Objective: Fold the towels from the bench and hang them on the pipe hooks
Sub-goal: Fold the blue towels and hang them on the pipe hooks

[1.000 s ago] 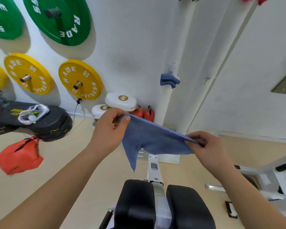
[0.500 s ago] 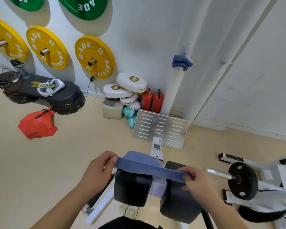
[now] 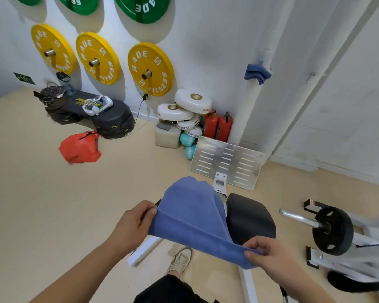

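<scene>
1. Because its near edge is pulled taut between two hands, the blue towel [image 3: 190, 215] shows a straight fold line. Its far half drapes over the bench's left pad, which is almost wholly hidden beneath it, so the cloth is supported while the fold is set.
2. Left hand [image 3: 134, 226]: thumb and curled fingers clamp the towel's left corner. Right hand [image 3: 269, 256]: fingertips pinch the right corner, lower and nearer the camera, hence the slanted edge.
3. Right bench pad [image 3: 249, 217]: uncovered, just beside the draped cloth. Together with its hidden partner it is judged to serve as the folding surface.
4. White pipe [image 3: 248, 110]: stands against the wall beyond the bench and carries a hung towel [image 3: 257, 73], bunched on its hook, probably a finished piece. A bare hook [image 3: 310, 75] on the neighbouring pipe to the right appears free and is judged a likely destination once folding ends.
5. Periphery: a slotted metal plate [image 3: 227, 161] leans at the pipe's foot, yellow weight plates [image 3: 150, 68] sit on wall pegs, and a red bag [image 3: 80, 148] lies on the floor. None bears on the fold.
</scene>
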Available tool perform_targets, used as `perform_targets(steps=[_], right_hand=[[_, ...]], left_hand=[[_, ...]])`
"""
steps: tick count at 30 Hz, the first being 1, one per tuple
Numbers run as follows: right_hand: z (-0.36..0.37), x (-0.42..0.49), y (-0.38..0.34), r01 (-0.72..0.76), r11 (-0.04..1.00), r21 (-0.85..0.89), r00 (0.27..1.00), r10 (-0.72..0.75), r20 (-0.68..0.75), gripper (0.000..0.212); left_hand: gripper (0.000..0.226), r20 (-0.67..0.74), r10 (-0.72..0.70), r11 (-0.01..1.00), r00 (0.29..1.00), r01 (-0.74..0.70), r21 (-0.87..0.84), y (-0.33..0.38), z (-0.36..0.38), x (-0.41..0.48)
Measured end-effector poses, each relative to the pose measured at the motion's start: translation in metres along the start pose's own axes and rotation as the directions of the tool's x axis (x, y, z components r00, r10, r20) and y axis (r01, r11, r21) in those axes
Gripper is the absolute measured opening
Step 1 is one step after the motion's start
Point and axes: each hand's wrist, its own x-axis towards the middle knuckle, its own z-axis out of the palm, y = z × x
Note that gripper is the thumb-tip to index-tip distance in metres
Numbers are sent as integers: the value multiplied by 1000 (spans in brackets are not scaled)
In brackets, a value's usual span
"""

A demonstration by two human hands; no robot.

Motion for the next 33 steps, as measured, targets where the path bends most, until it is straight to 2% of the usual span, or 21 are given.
perform_targets(steps=[8,13,18,23,33], right_hand=[[16,-3,23,24,996,91,1000,-23,-13,8],[19,23,26,-5,998,68,999,9,-48,9],[15,78,0,-75,976,204,980,110,-167,9],[5,150,-26,-119,960,252,958,178,-226,10],[-14,298,-38,-266,896,357,913,352,-205,8]], left_hand=[[21,4,-25,1000,1000,25,11,-7,3,-15],[22,32,-49,999,998,48,23,-7,4,15],[22,61,-95,995,994,96,-4,-7,14,84],[21,55,-145,989,988,145,8,-14,23,168],[20,144,-267,964,953,260,60,-24,58,327]])
